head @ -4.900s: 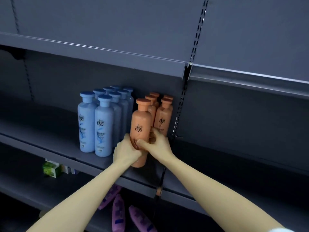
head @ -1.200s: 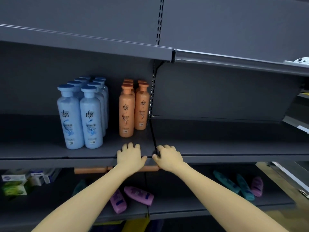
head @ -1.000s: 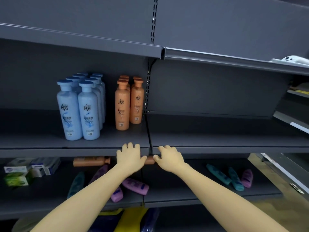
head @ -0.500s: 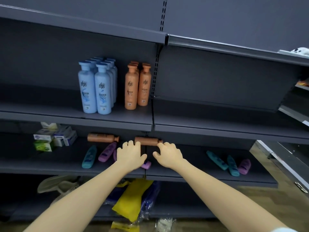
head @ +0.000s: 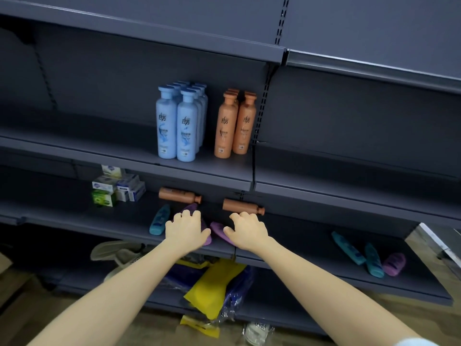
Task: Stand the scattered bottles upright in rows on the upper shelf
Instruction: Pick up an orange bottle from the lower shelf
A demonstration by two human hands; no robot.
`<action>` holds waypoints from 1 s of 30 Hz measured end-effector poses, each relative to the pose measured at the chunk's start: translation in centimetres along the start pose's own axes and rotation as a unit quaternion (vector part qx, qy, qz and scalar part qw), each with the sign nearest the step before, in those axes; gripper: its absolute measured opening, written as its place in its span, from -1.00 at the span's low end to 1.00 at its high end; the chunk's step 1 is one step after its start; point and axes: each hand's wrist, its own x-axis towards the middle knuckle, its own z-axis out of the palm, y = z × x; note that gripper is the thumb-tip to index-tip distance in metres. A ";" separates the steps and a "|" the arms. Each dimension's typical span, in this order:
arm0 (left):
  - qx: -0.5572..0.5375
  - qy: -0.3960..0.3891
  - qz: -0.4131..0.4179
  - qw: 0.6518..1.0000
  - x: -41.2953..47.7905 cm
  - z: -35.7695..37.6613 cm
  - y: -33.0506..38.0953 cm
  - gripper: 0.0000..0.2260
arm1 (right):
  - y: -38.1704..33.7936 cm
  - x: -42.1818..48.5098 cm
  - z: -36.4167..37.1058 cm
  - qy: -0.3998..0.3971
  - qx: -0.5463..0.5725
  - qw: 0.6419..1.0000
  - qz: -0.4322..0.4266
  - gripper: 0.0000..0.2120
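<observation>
Orange plastic bottle [head: 243, 206] lying below comes next: our left hand [head: 185, 229] and right hand [head: 247, 231], spread empty, have dropped toward it.

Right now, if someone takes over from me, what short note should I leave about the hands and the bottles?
Left hand and right hand: open, empty, over the lower shelf.
Done: light blue plastic bottles and orange plastic bottles stand in rows on the upper shelf.
Left: two lying orange bottles on the lower shelf, plus teal bottles and purple bottles there.
</observation>
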 end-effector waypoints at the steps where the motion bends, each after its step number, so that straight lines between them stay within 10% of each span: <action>1: -0.001 0.000 -0.004 1.000 0.1 0.0 -0.3 -0.55 | -0.4 0.2 0.0 -0.003 0.000 1.000 -0.003 -0.56; 30: 0.019 -0.044 -0.036 0.998 5.7 -1.9 -21.1 -0.51 | -18.4 9.5 4.5 -0.061 -0.006 0.998 -0.008 -0.58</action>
